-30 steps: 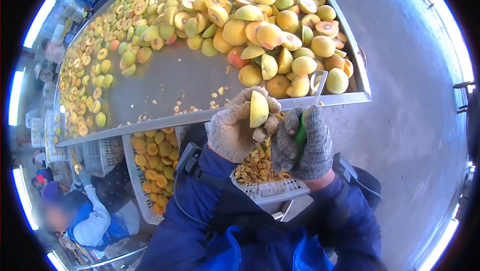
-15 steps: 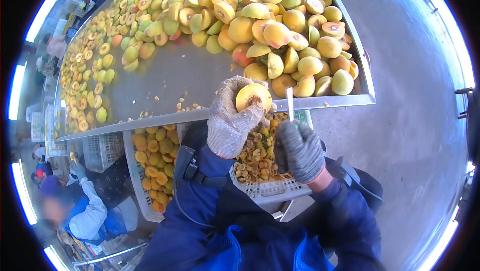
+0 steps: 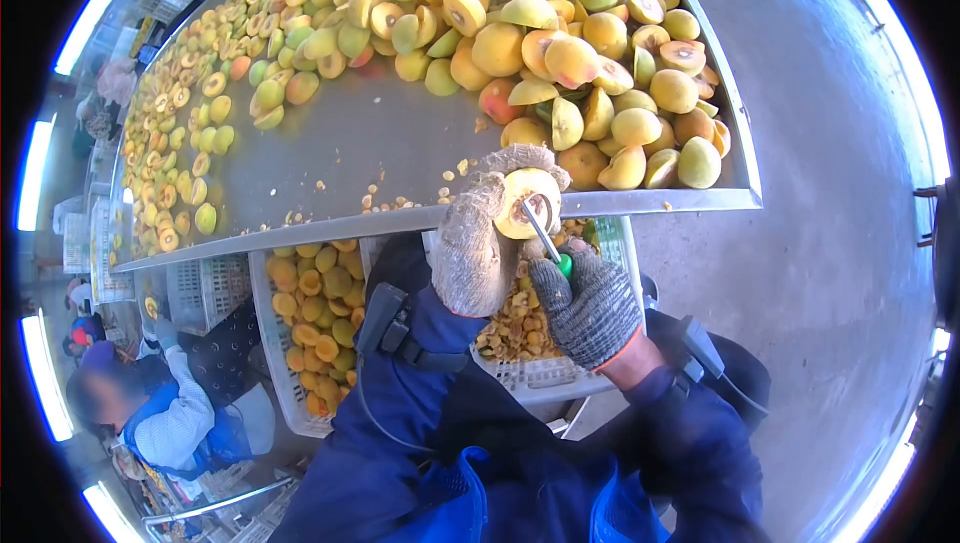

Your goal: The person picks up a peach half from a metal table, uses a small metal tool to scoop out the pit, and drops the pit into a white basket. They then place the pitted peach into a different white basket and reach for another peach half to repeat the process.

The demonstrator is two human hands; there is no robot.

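My left hand, in a dirty knitted glove, is wrapped round a halved yellow peach with its cut face turned up. In my right hand, gloved in grey knit, is a pitting tool with a green handle and a thin, curved metal end. That curved end rests at the middle of the peach's cut face, around the pit area. Below both hands stands a white crate holding scraps and pits.
A metal-rimmed table carries a large heap of peach halves. To the left of the scrap crate, another crate holds peach halves. A co-worker sits at far left. Grey floor lies to the right.
My right hand has moved left and turned, bringing the tool's curved end onto the peach's cut face. My left hand, still gripping the half, has shifted slightly right.
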